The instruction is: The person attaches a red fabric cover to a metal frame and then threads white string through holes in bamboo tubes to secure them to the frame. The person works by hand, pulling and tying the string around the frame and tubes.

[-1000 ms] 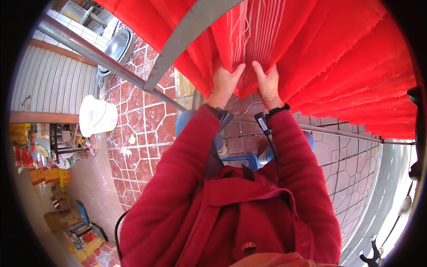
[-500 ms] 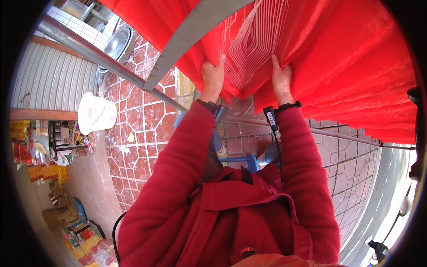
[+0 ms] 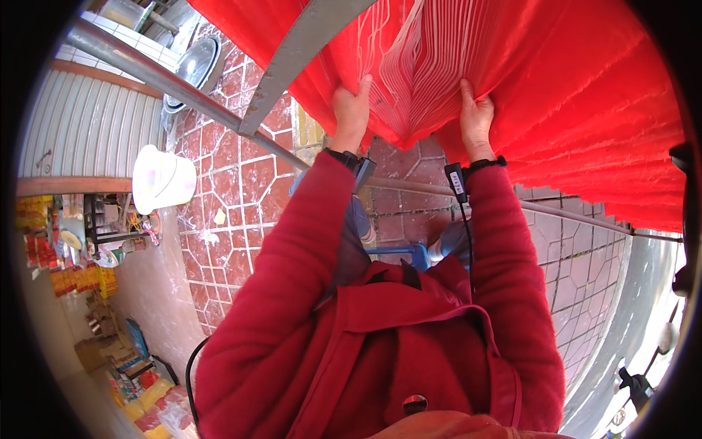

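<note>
A large spread of bright red pleated cloth (image 3: 570, 80) hangs in front of me, its folds fanning out to the right. Between my hands the folds part, and rows of thin white cords (image 3: 428, 66) show inside, converging toward the lower edge. My left hand (image 3: 352, 115) is closed on the cloth at the left of this gap, thumb pointing up. On the other side my right hand (image 3: 477, 123) grips the cloth the same way. Most of the fingers of both hands are hidden behind the fabric.
A curved grey metal strip (image 3: 292, 62) crosses before the cloth at left, meeting a metal pipe (image 3: 157, 77). A white bucket (image 3: 164, 179) and a dark round basin (image 3: 197, 66) stand left on red tiles (image 3: 241, 183). Something blue (image 3: 417, 256) lies between my feet.
My hands have moved a little farther apart, with the cloth still in them. The gap with the white cords looks wider. The whole view has shifted slightly.
</note>
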Action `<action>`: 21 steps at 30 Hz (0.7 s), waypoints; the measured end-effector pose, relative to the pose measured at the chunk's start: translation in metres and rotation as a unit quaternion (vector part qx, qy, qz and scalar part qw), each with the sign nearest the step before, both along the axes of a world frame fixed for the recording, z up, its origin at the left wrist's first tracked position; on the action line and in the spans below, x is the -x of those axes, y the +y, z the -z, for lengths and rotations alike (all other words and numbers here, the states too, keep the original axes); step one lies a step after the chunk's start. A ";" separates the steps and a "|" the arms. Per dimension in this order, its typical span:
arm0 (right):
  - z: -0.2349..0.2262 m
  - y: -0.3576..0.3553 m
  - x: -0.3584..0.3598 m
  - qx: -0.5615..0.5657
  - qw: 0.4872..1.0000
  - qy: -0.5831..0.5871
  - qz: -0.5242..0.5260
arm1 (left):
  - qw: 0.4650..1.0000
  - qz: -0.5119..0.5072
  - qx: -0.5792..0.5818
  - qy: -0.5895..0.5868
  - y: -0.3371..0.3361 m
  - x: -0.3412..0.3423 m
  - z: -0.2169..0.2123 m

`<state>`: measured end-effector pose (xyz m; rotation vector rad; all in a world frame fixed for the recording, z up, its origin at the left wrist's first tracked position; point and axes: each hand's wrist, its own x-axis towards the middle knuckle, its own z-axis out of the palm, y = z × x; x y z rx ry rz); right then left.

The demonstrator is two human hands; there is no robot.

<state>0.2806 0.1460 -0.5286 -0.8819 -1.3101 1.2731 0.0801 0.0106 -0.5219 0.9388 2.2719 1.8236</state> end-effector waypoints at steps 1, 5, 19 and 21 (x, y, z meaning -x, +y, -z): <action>0.001 -0.001 0.000 0.004 1.000 0.001 -0.004 | 1.000 0.008 -0.001 -0.002 0.000 -0.002 0.001; 0.007 -0.007 -0.001 0.008 0.999 0.044 -0.007 | 0.999 0.046 0.009 -0.028 0.000 -0.011 0.004; 0.089 -0.023 -0.021 0.065 0.986 -0.112 -0.100 | 0.968 0.078 0.236 0.000 -0.007 -0.036 0.071; 0.097 -0.017 -0.029 0.026 0.986 -0.149 -0.070 | 0.959 0.057 0.277 0.014 -0.012 -0.026 0.077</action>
